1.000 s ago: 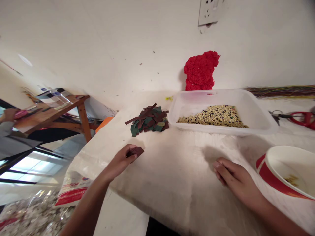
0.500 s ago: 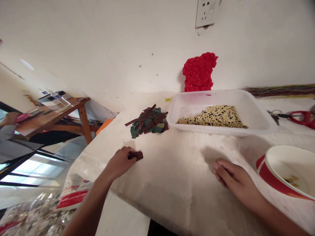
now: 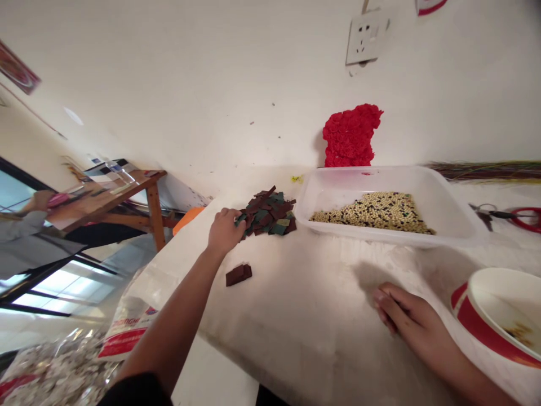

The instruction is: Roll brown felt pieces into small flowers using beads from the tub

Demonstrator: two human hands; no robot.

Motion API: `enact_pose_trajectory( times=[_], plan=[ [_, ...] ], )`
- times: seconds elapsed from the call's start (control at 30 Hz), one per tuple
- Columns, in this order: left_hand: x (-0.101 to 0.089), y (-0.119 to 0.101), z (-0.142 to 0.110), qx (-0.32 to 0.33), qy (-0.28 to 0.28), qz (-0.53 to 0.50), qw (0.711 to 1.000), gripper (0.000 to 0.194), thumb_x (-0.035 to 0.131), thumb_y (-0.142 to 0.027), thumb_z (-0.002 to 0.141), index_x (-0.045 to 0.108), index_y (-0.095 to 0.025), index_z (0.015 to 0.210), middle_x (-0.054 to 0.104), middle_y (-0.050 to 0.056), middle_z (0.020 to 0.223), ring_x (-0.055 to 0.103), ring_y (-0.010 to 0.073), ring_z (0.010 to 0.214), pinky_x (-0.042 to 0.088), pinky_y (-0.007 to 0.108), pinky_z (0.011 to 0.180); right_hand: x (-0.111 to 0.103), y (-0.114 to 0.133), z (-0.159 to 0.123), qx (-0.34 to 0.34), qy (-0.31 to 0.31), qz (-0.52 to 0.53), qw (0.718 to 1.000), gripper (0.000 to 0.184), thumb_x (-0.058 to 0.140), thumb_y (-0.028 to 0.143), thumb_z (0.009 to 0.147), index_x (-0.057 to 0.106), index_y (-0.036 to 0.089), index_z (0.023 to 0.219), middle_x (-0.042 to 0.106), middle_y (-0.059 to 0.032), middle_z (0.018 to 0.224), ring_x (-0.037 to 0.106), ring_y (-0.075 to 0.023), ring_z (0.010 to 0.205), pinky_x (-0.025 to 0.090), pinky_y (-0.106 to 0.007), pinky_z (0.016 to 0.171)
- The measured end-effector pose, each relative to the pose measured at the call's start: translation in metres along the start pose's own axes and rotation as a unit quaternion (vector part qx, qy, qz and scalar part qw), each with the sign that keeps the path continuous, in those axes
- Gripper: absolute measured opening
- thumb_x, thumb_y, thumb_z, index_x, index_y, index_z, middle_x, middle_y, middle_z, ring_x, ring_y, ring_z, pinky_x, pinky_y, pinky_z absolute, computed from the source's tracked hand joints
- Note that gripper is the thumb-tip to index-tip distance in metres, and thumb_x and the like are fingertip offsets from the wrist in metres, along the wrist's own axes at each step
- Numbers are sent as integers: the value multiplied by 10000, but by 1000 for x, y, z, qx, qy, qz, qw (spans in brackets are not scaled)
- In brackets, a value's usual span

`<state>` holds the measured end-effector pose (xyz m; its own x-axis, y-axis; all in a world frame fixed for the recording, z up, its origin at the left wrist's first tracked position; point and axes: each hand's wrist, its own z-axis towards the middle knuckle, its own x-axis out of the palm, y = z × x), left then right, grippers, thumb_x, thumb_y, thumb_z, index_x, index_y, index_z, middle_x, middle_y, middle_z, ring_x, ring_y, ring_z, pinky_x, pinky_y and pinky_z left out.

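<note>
My left hand (image 3: 225, 230) is at the left edge of a heap of small dark green and brown flat pieces (image 3: 268, 214). Its fingers are curled in against the heap, and whatever lies between them is hidden. Below that hand, a small stack of brown pieces (image 3: 239, 274) lies by itself on the light table cover. My right hand (image 3: 403, 313) rests on its side at the right, fingers folded and thumb against them. I see nothing in it.
A translucent tray (image 3: 459, 225) of cream and black beads (image 3: 380, 211) stands against the wall, with a red flower-textured piece (image 3: 351, 135) behind. Red-handled scissors (image 3: 526, 219) and a white-and-red paper bucket (image 3: 477, 316) are at right. A co-worker's hand (image 3: 40, 200) shows far left.
My left hand has let go of the brown stack and moved up to the heap. The stack stays on the table. My right hand keeps its pose; the view has shifted slightly.
</note>
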<state>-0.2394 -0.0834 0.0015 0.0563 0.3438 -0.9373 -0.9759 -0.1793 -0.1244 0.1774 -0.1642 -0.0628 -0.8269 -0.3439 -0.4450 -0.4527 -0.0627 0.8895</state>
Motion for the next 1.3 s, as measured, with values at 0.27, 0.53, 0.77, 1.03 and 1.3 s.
enact_pose_trajectory(
  times=[0.27, 0.53, 0.77, 1.03, 1.3],
  plan=[
    [10, 17, 54, 49, 12, 8, 999, 267, 486, -198, 828, 643, -183, 1044, 614, 104, 1056, 530, 289, 1086, 436, 411, 941, 2, -1, 1, -2, 2, -4, 1000, 473, 311, 524, 976, 418, 215, 635, 465, 19, 568, 484, -143, 557, 383, -268, 555],
    [21, -10, 21, 114, 75, -1, 991, 249, 652, -357, 778, 651, -228, 991, 609, 82, 1045, 528, 295, 1079, 422, 407, 936, 4, 2, 2, -14, -12, -43, 999, 473, 322, 535, 957, 415, 216, 620, 479, 4, 566, 502, -154, 551, 409, -269, 535],
    [35, 5, 11, 66, 73, -14, 995, 233, 607, -272, 792, 618, -206, 1016, 631, 76, 1026, 584, 258, 1002, 454, 351, 870, 4, -1, 1, -11, -24, -47, 999, 466, 354, 525, 953, 425, 217, 611, 471, 7, 562, 491, -151, 550, 401, -265, 535],
    [43, 16, 15, 29, 37, -19, 999, 256, 598, -294, 773, 625, -204, 1011, 635, 75, 1086, 581, 247, 1043, 441, 330, 913, 3, 3, 3, -37, -29, -36, 998, 462, 366, 496, 958, 408, 215, 594, 442, 17, 542, 457, -140, 530, 364, -261, 511],
    [35, 8, 18, -23, 16, -11, 1000, 201, 551, -283, 781, 683, -224, 919, 705, 80, 983, 632, 282, 946, 470, 357, 789, 8, 6, 7, -56, -70, 36, 995, 406, 427, 408, 940, 405, 210, 586, 405, 49, 509, 414, -122, 501, 338, -261, 521]
  ],
)
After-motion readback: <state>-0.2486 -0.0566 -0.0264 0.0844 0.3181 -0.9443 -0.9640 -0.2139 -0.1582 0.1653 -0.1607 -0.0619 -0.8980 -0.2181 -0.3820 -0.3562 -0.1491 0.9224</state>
